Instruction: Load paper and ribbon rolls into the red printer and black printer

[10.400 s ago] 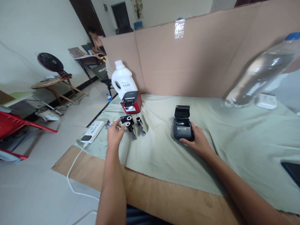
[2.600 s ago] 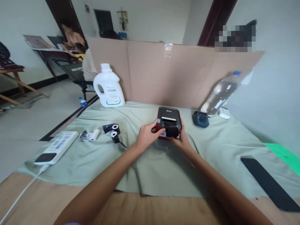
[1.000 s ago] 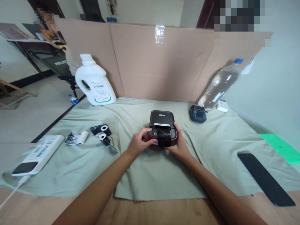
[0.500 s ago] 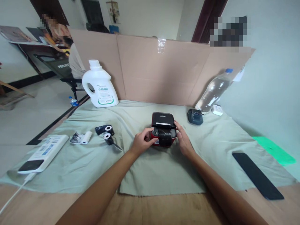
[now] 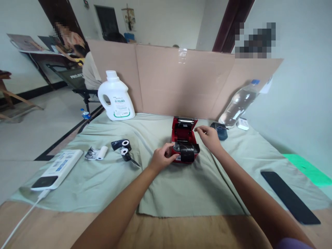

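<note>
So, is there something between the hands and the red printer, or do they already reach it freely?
Nothing visible is in the way. The left hand already grips the front left side of the red printer, beside the black roll at its front. The right hand is at the raised lid, with no object between them.

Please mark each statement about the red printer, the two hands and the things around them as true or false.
1. The lid of the red printer is open. True.
2. The left hand is on the printer's front left corner. True.
3. The right hand holds the water bottle. False: it is at the raised lid's right edge; the bottle leans on the cardboard wall.
4. The white jug lies on its side. False: it stands upright.
5. Two black rolls lie on the cloth left of the printer. True.
</note>
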`<action>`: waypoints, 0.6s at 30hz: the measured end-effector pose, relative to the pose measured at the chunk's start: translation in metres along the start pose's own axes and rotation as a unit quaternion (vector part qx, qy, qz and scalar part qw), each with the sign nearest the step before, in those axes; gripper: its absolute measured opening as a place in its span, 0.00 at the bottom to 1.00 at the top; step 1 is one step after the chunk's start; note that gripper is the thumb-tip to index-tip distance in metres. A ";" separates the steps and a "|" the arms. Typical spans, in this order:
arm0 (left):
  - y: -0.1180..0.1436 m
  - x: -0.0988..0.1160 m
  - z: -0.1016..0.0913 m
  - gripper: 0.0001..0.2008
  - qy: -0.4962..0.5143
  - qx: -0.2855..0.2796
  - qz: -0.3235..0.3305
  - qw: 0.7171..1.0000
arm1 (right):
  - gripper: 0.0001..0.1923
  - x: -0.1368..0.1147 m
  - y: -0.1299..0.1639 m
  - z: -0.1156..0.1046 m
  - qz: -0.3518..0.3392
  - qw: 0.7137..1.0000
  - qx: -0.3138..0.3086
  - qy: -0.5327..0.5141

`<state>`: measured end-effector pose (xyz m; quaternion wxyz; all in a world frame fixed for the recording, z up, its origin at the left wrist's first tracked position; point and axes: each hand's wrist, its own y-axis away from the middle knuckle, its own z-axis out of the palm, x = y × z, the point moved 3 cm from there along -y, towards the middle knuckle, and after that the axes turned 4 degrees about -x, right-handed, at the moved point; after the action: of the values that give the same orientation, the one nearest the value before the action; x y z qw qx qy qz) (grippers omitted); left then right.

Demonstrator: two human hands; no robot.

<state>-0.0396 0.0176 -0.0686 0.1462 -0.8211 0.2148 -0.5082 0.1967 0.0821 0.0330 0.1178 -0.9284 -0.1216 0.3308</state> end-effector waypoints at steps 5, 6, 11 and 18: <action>-0.001 0.003 -0.001 0.24 -0.010 0.000 -0.005 1.000 | 0.17 -0.031 -0.018 0.027 -0.108 0.954 -0.256 0.109; -0.001 0.004 -0.002 0.24 -0.014 0.000 -0.006 1.000 | 0.18 -0.037 -0.024 0.032 -0.117 0.939 -0.295 0.133; -0.001 0.008 -0.003 0.24 -0.015 -0.003 -0.005 1.000 | 0.16 -0.058 -0.042 0.057 -0.079 0.857 -0.424 0.281; -0.002 0.012 -0.006 0.26 -0.008 -0.024 -0.028 0.999 | 0.12 -0.067 -0.033 0.025 -0.114 0.893 -0.354 0.252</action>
<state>-0.0400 0.0135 -0.0559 0.1137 -0.8341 0.2025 -0.5004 0.1251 0.0961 0.0635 -0.1548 -0.9406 -0.3022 0.0048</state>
